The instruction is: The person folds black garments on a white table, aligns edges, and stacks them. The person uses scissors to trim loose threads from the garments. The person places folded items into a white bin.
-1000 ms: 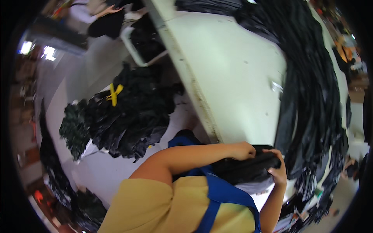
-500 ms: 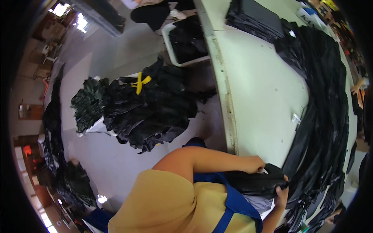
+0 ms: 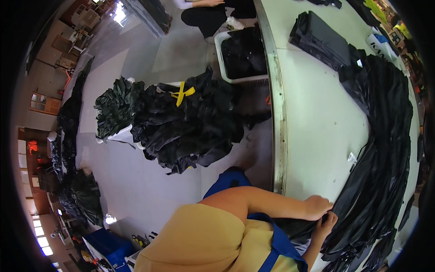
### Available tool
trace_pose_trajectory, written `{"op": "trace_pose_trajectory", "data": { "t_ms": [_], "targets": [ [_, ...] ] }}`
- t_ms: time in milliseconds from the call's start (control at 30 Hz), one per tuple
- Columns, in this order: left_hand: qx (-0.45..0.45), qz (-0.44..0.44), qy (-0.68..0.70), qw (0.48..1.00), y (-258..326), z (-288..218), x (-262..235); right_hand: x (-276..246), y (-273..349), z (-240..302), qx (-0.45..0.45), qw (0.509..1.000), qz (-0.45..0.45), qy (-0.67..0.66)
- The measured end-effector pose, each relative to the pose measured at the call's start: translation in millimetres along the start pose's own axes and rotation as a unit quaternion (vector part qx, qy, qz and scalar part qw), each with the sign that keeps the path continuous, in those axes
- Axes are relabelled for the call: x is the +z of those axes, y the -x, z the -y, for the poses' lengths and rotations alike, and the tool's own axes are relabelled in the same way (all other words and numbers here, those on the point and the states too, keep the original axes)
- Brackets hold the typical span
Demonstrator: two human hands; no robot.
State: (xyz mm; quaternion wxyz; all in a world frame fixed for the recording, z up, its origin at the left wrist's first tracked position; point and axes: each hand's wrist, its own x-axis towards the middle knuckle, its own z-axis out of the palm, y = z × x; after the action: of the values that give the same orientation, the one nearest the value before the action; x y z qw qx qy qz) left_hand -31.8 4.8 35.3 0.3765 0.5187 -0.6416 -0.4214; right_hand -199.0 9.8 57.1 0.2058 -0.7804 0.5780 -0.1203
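Observation:
A piece of thin black fabric (image 3: 292,226) lies at the table edge against my blue apron, partly hidden under my left forearm. My left hand (image 3: 318,207) is closed at its far right end, the fingertips pinched on the cloth. Right beside it, my right hand (image 3: 324,225) has thumb and fingers closed on the same fabric. The two hands almost touch. Just right of them, a long heap of black garments (image 3: 378,149) runs along the pale table (image 3: 312,113). What detail of the cloth the fingers grip is too small to make out.
A folded dark stack (image 3: 321,38) and a small white tag (image 3: 352,157) lie on the table. Left of it are a white basket (image 3: 221,54) of black cloth and a big black fabric pile (image 3: 190,127) with a yellow strip (image 3: 182,94). Another person's hand (image 3: 206,3) shows at the top.
My left hand has moved right along the black fabric, close to my right hand. The hands were apart, with the cloth spread between them. The whole view has shifted slightly.

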Motion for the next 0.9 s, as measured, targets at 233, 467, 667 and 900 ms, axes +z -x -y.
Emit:
{"op": "trace_pose_trajectory", "data": {
  "t_ms": [233, 467, 667, 900],
  "targets": [
    [0.209, 0.059, -0.102, 0.971, 19.8, 10.3, 6.4, 53.4, -18.3, -73.9, 0.133, 0.978, -0.018, -0.16],
    [-0.163, 0.127, -0.036, 0.978, 94.7, 53.2, -30.6, 44.5, 8.8, -42.3, 0.165, 0.97, -0.072, -0.163],
    [-0.349, 0.186, 0.204, 0.895, 98.9, 46.9, -38.0, -8.2, 81.2, 31.9, -0.146, 0.958, -0.01, -0.249],
    [-0.162, 0.133, 0.011, 0.978, 88.3, 44.8, -20.6, 22.5, 70.9, 98.8, -0.083, 0.995, -0.008, 0.062]
  ]
}}
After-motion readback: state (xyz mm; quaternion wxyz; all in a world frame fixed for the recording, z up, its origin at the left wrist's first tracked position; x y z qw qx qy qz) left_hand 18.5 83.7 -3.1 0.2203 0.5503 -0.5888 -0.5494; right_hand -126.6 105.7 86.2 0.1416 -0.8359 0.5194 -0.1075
